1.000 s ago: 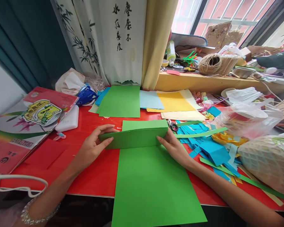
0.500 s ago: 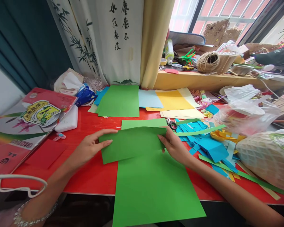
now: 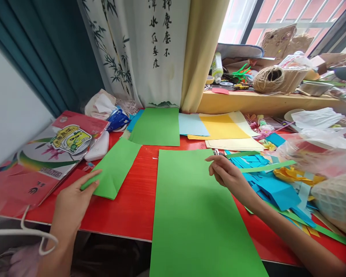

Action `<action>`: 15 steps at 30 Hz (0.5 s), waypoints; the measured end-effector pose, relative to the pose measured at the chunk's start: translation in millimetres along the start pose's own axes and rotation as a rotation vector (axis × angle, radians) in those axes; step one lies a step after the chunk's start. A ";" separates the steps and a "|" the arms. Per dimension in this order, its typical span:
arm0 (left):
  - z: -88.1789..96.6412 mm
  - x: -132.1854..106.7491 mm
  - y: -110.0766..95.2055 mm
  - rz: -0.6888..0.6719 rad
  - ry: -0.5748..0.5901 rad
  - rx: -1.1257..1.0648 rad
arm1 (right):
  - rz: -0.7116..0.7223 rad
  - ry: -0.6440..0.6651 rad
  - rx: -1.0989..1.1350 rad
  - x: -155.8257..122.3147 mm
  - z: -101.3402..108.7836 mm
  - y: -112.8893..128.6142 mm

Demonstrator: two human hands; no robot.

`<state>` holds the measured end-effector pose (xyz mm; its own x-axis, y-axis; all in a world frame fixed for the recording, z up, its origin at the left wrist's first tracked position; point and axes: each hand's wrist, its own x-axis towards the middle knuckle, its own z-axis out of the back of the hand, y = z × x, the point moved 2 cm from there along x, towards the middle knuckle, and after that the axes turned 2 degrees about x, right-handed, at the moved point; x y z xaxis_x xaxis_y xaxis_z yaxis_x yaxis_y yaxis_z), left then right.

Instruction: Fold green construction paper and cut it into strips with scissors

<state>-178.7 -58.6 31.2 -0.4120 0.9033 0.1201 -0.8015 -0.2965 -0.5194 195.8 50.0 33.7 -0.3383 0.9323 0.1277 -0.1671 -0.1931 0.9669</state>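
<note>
On the left of the head view, my left hand point(image 3: 73, 202) pinches the lower corner of a smaller green paper piece point(image 3: 115, 169) between thumb and fingers. The piece is bent near its bottom and its far end reaches toward a stacked green sheet point(image 3: 158, 127). A large green sheet of paper point(image 3: 196, 215) lies in the middle and hangs over the front edge. Above its right side is my right hand point(image 3: 226, 171), its index finger out and the others loosely curled, holding nothing. Scissors point(image 3: 217, 152) show partly, just behind those fingers.
Blue, green and yellow paper strips point(image 3: 273, 188) heap at the right, beside a netted bundle point(image 3: 334, 200). Yellow sheets point(image 3: 226, 127) lie at the back. A large red-and-white packet point(image 3: 31, 181) lies left on the red tabletop point(image 3: 132, 204). A twine roll point(image 3: 268, 80) sits on the windowsill.
The smaller green piece has gone from both hands over the large sheet to the left, in my left hand alone. My right hand has let go of it. The view has shifted.
</note>
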 end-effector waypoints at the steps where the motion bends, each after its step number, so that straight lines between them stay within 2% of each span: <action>1: 0.8 0.5 -0.2 0.079 -0.001 0.086 | -0.007 0.024 -0.021 -0.6 -0.6 -0.6; 3: 0.9 1.3 -5.1 0.196 -0.027 0.203 | -0.012 0.075 -0.083 -2.7 -2.8 -1.0; 7: -6.2 0.4 -16.4 0.169 -0.068 0.297 | 0.020 0.116 -0.208 -6.8 -5.2 1.0; 12: -14.6 -5.4 -16.1 0.172 -0.079 0.301 | 0.044 0.126 -0.301 -6.4 -3.9 4.6; 15: -14.9 -8.8 -16.8 0.085 -0.140 0.347 | 0.106 0.120 -0.429 -11.6 -4.2 13.8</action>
<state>-155.2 -56.9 26.3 -0.5192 0.8270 0.2158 -0.8512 -0.4776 -0.2176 193.6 35.3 44.7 -0.4747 0.8635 0.1706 -0.4854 -0.4185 0.7676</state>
